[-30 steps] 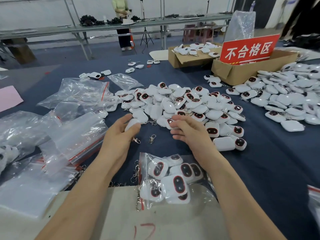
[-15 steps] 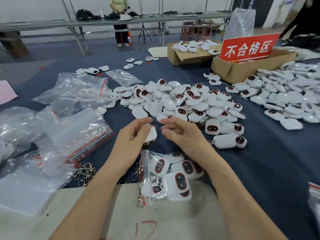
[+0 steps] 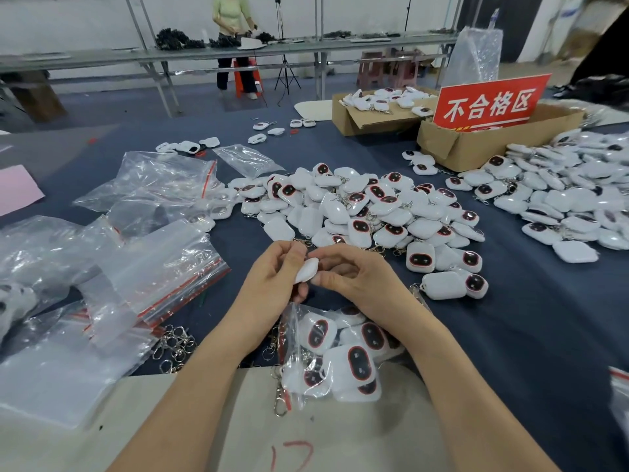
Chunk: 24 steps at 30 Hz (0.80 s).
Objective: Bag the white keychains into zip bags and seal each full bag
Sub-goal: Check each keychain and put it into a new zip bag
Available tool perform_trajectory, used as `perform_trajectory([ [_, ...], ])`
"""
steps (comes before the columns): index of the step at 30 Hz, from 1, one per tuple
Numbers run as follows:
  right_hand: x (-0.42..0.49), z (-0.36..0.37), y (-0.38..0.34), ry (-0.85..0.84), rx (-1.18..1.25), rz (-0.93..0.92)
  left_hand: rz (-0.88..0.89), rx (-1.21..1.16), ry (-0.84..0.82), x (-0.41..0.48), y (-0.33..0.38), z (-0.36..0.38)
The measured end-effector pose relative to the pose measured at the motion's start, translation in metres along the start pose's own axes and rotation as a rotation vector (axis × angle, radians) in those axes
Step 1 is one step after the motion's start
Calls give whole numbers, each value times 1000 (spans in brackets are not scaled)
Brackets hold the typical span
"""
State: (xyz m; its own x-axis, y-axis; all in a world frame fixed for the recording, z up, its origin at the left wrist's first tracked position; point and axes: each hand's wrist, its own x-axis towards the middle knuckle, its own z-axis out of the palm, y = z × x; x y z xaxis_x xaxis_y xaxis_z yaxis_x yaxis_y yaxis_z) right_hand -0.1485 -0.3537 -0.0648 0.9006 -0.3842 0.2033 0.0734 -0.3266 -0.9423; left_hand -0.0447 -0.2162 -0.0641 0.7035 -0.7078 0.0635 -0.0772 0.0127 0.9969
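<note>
The person's left hand (image 3: 272,284) and right hand (image 3: 359,284) are bare, with slim fingers (image 3: 343,255), and the left forearm (image 3: 190,386) and right forearm (image 3: 459,386) are likewise bare to the view's lower edge.

left hand (image 3: 272,284), right hand (image 3: 360,281): pinch grips

A red sign (image 3: 490,103) with white Chinese characters stands in a cardboard box (image 3: 476,149) at two o'clock, with a second box (image 3: 352,122) just left of it at one. At twelve, a person (image 3: 233,15) in a pale green top stands at a long metal bench (image 3: 102,57), near a tripod (image 3: 286,74). A pink sheet (image 3: 17,192) lies at nine. At six, a beige board (image 3: 238,420) marked 17 in red lies on dark blue cloth (image 3: 527,335).
</note>
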Motion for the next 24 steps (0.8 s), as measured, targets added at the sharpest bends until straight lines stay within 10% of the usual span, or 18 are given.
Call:
perform_trajectory([
  [24, 1, -8, -2, 130, 201, 128, 27, 24, -78, 0, -1, -2],
])
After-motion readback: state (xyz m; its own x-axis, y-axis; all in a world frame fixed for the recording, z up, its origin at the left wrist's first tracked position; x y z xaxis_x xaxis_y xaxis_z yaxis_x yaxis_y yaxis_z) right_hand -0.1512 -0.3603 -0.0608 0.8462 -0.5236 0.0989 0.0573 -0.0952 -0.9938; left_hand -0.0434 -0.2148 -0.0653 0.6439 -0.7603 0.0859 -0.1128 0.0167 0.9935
